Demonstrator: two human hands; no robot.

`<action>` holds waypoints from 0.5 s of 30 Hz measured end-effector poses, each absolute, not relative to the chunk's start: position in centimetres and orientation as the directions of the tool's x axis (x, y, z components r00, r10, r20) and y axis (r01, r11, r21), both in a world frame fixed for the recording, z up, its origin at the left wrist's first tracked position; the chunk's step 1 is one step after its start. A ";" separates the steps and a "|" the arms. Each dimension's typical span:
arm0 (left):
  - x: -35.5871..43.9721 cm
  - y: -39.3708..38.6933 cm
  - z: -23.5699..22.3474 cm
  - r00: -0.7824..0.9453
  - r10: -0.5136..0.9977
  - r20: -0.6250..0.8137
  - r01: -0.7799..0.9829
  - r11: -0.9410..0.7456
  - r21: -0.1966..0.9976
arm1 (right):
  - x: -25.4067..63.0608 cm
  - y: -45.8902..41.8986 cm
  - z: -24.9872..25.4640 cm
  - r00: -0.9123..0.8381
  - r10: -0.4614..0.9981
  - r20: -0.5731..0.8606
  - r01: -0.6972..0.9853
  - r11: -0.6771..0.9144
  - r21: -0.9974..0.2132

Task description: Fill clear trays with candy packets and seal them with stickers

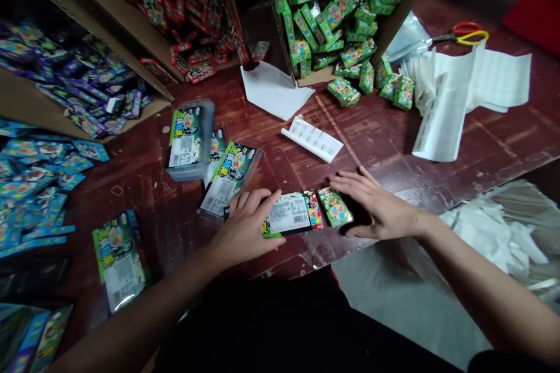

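Observation:
My left hand (249,224) is closed on the left part of a flat pack (289,214) with a printed white label and barcode. The red end of a small box (314,210) shows at the pack's right end. Close beside it, a small green box (335,207) lies tilted on the table. My right hand (371,204) curls around that box, fingers at its top edge and thumb near its lower right corner. Farther left lie a similar labelled pack (230,178) and a clear plastic case (190,140) with a printed card inside.
Cartons hold purple boxes (87,81), red boxes (175,6) and green boxes (324,17). Blue boxes (39,186) pile up at left, near another pack (120,262). White label sheets (446,99), scissors (464,35) and a curled sticker strip (312,139) lie right of centre. A bag of white scraps (494,233) hangs by the edge.

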State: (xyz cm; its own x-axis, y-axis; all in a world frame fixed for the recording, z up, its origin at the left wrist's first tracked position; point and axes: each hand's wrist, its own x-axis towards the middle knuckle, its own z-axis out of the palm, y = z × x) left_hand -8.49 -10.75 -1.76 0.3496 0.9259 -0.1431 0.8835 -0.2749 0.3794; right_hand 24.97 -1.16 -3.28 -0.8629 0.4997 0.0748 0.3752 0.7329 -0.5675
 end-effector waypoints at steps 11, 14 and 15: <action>-6.1 -11.0 -0.9 0.298 0.950 -0.093 0.877 -0.234 0.420 | 22.6 -1.9 -3.6 -0.836 0.531 0.142 0.296 0.653 -0.697; -5.1 -11.2 -0.1 0.084 0.996 -0.011 0.894 -0.071 0.442 | 21.7 -2.9 -2.9 -0.699 0.698 0.151 0.318 0.494 -0.809; -4.7 -11.2 0.1 0.024 1.000 0.010 0.881 -0.026 0.473 | 21.0 -3.2 -2.8 -0.645 0.752 0.137 0.296 0.411 -0.862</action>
State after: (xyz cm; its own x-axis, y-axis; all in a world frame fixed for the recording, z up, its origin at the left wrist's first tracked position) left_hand -4.67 -11.15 0.12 0.0244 0.9997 0.0100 0.8806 -0.0263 0.4732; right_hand 21.03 -3.24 -2.82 -0.6453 0.7516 0.1368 0.2965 0.4114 -0.8619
